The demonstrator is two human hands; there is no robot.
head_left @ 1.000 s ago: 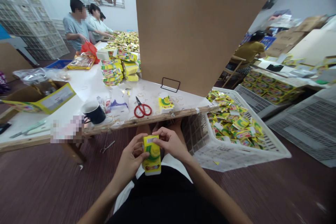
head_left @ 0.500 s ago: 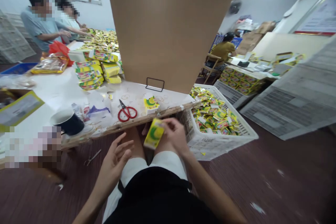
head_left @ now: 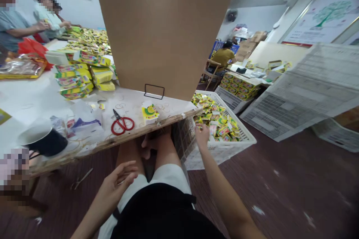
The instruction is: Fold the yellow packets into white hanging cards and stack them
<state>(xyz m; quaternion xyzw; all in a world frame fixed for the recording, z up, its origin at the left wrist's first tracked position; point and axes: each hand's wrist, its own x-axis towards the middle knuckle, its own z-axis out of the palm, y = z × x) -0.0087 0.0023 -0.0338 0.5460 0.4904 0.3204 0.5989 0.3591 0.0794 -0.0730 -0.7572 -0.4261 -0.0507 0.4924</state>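
Note:
My left hand hovers over my left thigh, empty, with its fingers loosely stretched and apart from the thumb. At the near left rim of a white plastic crate, my right hand reaches in with curled fingers. Whatever those fingers hold is hidden among the yellow-green packets heaped inside. A small stack of yellow-and-white packets sits by the table's front edge. Left of it lie red-handled scissors.
A tall cardboard sheet stands on the white table beside a black wire holder. Stacked yellow boxes and a dark mug are on the left. Lattice crates stand at right. Other people work at far left and behind.
My right hand has gone from above my lap, where it held a yellow packet, rightward to the crate. That packet is no longer distinguishable. The view has turned right; my left hand stays over my lap.

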